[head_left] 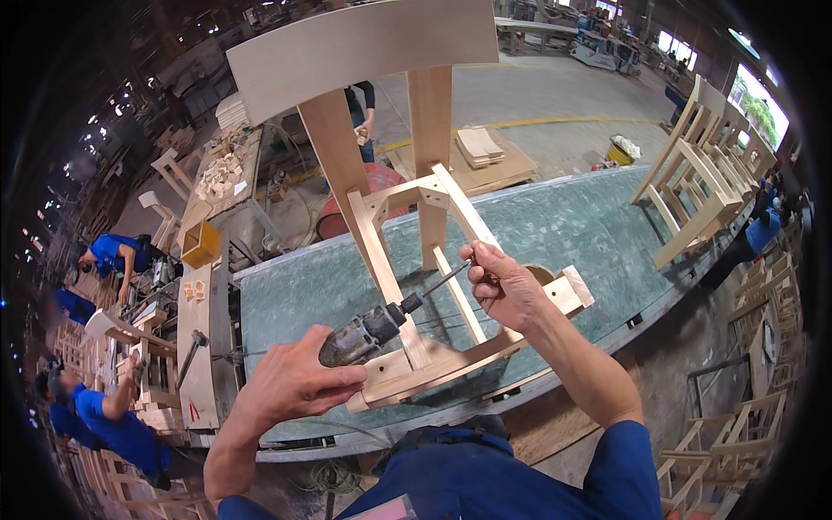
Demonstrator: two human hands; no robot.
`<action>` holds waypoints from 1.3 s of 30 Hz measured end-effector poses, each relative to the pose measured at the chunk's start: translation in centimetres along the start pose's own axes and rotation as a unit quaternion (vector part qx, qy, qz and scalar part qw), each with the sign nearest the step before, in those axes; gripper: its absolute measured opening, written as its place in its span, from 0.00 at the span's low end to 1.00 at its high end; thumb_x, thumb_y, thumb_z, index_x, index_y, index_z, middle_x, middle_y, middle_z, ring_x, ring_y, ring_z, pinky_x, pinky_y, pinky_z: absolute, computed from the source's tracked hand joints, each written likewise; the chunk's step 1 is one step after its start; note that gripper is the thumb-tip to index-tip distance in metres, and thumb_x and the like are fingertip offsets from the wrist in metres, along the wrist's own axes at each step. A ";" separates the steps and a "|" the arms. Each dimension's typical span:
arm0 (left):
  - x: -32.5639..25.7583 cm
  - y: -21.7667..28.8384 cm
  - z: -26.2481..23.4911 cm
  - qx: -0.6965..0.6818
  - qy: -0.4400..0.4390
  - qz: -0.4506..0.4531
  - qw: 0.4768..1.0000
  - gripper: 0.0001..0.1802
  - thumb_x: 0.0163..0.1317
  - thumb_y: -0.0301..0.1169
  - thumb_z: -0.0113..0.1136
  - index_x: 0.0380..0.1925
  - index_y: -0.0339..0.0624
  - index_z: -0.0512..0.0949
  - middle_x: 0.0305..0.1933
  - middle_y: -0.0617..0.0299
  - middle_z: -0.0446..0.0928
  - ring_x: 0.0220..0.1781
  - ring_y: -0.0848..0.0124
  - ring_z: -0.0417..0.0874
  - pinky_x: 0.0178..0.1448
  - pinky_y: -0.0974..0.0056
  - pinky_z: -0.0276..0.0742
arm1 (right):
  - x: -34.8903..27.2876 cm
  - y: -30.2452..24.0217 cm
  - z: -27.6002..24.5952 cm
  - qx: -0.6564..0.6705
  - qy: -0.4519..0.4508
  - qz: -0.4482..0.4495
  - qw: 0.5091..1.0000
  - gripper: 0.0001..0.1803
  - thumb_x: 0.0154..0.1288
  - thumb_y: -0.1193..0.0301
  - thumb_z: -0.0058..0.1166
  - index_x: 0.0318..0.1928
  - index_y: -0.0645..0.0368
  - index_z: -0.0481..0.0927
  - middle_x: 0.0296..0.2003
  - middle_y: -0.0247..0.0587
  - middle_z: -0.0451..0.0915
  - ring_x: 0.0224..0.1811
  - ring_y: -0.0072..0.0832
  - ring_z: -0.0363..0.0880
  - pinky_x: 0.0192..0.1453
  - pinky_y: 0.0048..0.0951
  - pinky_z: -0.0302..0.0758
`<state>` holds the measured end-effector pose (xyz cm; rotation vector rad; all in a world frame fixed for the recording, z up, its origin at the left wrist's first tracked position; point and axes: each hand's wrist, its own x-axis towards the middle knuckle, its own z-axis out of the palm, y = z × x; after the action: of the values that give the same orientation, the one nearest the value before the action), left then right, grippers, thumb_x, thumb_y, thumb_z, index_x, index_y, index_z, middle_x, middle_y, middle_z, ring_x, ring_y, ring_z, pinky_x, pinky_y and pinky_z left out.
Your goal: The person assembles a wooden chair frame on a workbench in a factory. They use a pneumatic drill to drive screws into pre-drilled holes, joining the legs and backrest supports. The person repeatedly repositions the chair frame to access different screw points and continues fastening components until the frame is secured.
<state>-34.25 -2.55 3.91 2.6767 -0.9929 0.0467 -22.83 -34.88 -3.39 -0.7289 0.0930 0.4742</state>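
A pale wooden chair frame [381, 225] lies on its back on a greenish workbench [563, 225], its curved backrest rising toward the top of the view. My left hand [295, 381] grips a dark, worn power drill [364, 334] whose long bit [442, 282] points up and right. My right hand [507, 286] pinches the far end of the bit, just above the chair's front rail and next to a wooden corner block [568, 290]. Both forearms come in from the lower edge, with blue sleeves.
Finished chair frames [702, 182] stand on the bench's right end, more stacked at the far right. A side bench [204, 295] at left holds small wood blocks and a yellow box [201, 243]. Workers in blue crouch at left; another person stands behind the chair.
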 end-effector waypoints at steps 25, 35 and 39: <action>3.4 -4.9 2.3 0.059 -0.003 -0.003 0.998 0.17 0.51 0.39 0.69 0.42 0.74 0.80 0.43 0.53 0.69 0.37 0.58 0.82 0.25 0.58 0.76 | 4.8 -0.3 0.2 -0.084 0.076 -0.059 0.992 0.14 0.73 0.68 0.56 0.54 0.60 0.77 0.44 0.36 0.83 0.31 0.14 0.74 0.24 0.13 0.65; 5.3 -7.1 3.7 0.052 0.007 0.013 0.999 0.17 0.52 0.37 0.69 0.42 0.72 0.79 0.48 0.50 0.70 0.39 0.57 0.82 0.27 0.57 0.78 | 5.9 -0.8 -0.2 -0.113 0.096 -0.063 0.987 0.16 0.75 0.67 0.53 0.57 0.62 0.75 0.47 0.38 0.83 0.31 0.12 0.75 0.23 0.11 0.65; 6.1 -9.0 4.2 0.050 0.031 0.022 0.998 0.16 0.53 0.37 0.69 0.42 0.70 0.79 0.45 0.52 0.70 0.38 0.57 0.82 0.26 0.56 0.78 | 6.3 -1.1 0.0 -0.133 0.130 -0.023 0.982 0.14 0.75 0.68 0.53 0.54 0.62 0.76 0.45 0.38 0.83 0.30 0.12 0.74 0.23 0.10 0.63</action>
<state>-24.06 -1.04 -1.60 2.7249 -1.0560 0.1927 -16.74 -33.18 -4.23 -1.0517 0.2607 0.3484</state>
